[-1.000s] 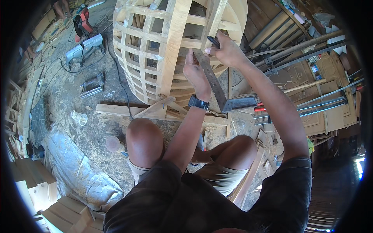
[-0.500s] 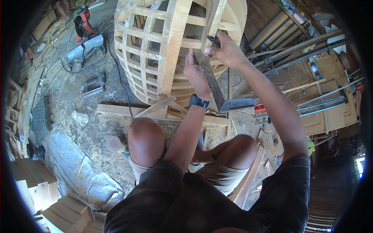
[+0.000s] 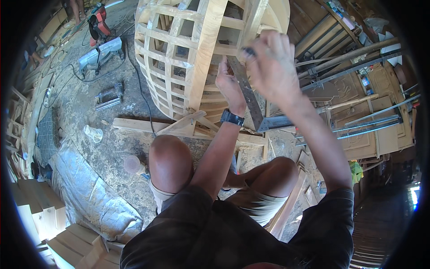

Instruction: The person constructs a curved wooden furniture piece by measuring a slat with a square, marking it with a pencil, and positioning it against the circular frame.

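In front of me stands a curved wooden lattice frame (image 3: 207, 58) of pale slats and ribs. A carpenter's square lies slantwise at its lower edge, with a worn dark steel blade (image 3: 249, 96) and a grey stock (image 3: 274, 123) at the near end. My left hand (image 3: 230, 89), below a wristwatch, holds the blade near its far end, against the frame. Smeared by motion, my right hand (image 3: 275, 67) is closed round a dark pen (image 3: 249, 52), over the square and beside the frame's right part. The pen's tip cannot be made out.
Boards (image 3: 148, 124) lie at the frame's foot. A miter saw (image 3: 99, 51), a nail gun (image 3: 109, 96) and a plastic cup (image 3: 93, 133) are on the floor to the left, with a cable running by. Long bar clamps (image 3: 367, 127) and carved panels fill the right side.
My right hand has pulled back from the frame's slat toward me and to the right, turning with the pen in it. My left hand stays on the square. The view has shifted slightly.
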Demonstrator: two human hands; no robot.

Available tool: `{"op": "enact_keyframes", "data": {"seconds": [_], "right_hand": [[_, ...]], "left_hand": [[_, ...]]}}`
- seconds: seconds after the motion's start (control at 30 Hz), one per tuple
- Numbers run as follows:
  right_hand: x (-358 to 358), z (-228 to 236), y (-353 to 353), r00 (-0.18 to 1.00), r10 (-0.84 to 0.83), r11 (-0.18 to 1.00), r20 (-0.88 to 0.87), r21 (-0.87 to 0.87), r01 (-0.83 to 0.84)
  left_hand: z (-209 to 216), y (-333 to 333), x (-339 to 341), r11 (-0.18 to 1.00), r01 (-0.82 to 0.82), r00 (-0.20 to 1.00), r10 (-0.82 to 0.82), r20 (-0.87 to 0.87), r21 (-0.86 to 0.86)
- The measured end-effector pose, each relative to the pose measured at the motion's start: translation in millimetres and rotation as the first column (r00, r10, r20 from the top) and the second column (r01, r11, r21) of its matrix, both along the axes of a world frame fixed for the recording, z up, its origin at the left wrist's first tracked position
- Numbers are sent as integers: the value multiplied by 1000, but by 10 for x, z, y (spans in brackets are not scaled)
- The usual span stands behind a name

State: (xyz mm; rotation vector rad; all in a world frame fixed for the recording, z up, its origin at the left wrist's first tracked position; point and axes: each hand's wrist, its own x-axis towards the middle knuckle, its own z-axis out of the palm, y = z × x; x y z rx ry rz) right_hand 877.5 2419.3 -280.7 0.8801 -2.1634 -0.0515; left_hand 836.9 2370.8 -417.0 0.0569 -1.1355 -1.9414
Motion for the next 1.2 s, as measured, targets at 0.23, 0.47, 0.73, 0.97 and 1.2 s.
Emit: {"op": "enact_keyframes", "data": {"seconds": [0.23, 0.47, 0.73, 0.97, 1.2], "right_hand": [[531, -289, -557, 988, -19, 953, 151, 303, -28], [341, -535, -671, 975, -224, 889, 13, 412, 199], [242, -363, -662, 951, -279, 896, 134, 393, 208], [146, -323, -678, 940, -253, 906, 228, 395, 149], [22, -300, -595, 962, -132, 968, 239, 239, 74]], "left_hand": [[-8, 32, 111, 992, -111, 993, 109, -42, -64], [-86, 79, 146, 990, -97, 995, 94, -36, -101], [-162, 98, 174, 985, -92, 995, 86, -47, -149], [-204, 72, 181, 977, -95, 995, 87, -52, -193], [-199, 129, 180, 971, -84, 996, 72, -59, -223]]}}
